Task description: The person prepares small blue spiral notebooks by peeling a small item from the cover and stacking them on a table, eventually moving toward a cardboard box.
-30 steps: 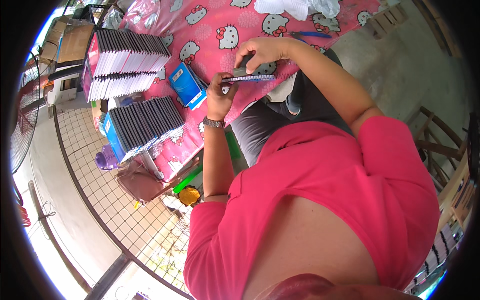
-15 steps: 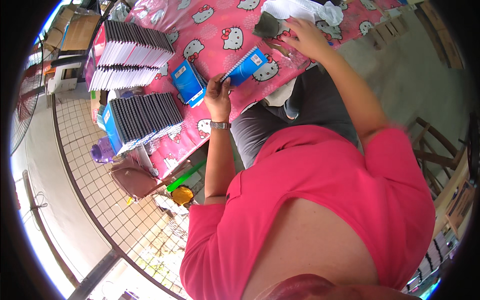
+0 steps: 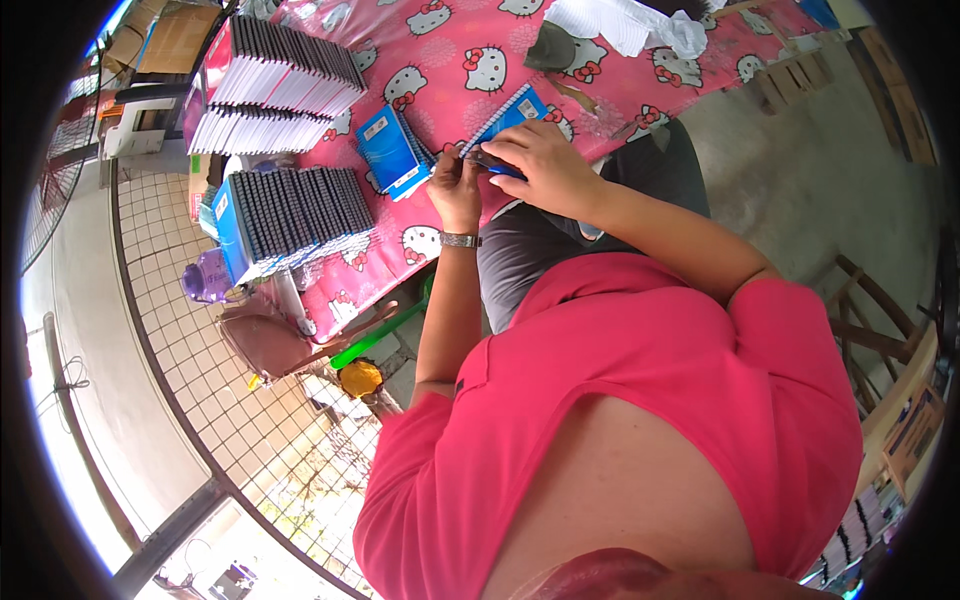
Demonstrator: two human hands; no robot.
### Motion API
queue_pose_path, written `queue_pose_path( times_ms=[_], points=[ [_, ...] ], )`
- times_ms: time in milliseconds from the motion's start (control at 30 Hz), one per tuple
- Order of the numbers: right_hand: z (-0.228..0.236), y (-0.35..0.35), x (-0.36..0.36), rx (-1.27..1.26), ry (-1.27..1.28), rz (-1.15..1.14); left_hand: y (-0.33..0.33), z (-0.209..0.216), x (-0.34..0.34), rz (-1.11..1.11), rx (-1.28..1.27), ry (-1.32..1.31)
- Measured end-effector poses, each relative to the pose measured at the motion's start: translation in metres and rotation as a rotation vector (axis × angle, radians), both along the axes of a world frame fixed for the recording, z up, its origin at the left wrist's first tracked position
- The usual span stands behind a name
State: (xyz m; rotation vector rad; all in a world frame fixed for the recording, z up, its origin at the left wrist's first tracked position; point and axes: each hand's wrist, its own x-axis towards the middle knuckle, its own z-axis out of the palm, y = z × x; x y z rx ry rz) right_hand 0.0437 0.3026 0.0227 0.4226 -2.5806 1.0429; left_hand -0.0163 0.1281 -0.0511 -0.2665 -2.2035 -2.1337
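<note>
A blue spiral-bound notebook [image 3: 508,117] is pinched at the near end of its coil by my left hand [image 3: 456,188], which wears a watch. In my right hand [image 3: 548,166] are small blue-handled pliers [image 3: 500,170], their dark jaws at that same end of the coil, close to the left fingertips. Whether the jaws touch the wire cannot be made out. Left of my hands, a few blue notebooks [image 3: 393,150] lie stacked on the pink cartoon-cat tablecloth [image 3: 455,110].
Tall stacks of notebooks [image 3: 285,80] and a row of black-coiled ones [image 3: 300,215] stand at the left. A dark grey-green object [image 3: 549,47] and white paper [image 3: 610,22] lie at the far side. A purple container [image 3: 207,278] and brown bag [image 3: 262,338] sit by the left edge.
My right hand has come from beside the dark grey-green object to the notebook's near end, now holding blue-handled pliers. My left hand keeps its pinch on the notebook.
</note>
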Motion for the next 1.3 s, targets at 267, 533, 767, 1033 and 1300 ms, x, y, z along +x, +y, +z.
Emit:
queue_pose_path(
  times_ms=[267,533,767,1033,1300],
  points=[
    [-0.008,-0.014,-0.002,-0.109,-0.268,0.024,0.000,-0.005,0.007,0.106,-0.246,0.143],
    [-0.018,0.032,-0.013,-0.085,-0.169,0.019,-0.023,0.101,-0.025,0.082,-0.621,0.487],
    [-0.019,0.002,-0.076,-0.142,0.025,-0.055,-0.057,0.101,-0.113,0.082,-0.959,0.324],
    [-0.043,-0.093,-0.113,-0.585,-0.698,0.107,-0.098,-0.011,-0.120,0.369,-0.652,-0.219],
    [-0.028,-0.048,-0.066,-1.108,-0.863,0.043,-0.057,0.073,-0.076,-0.208,0.359,-0.616]
  ],
)
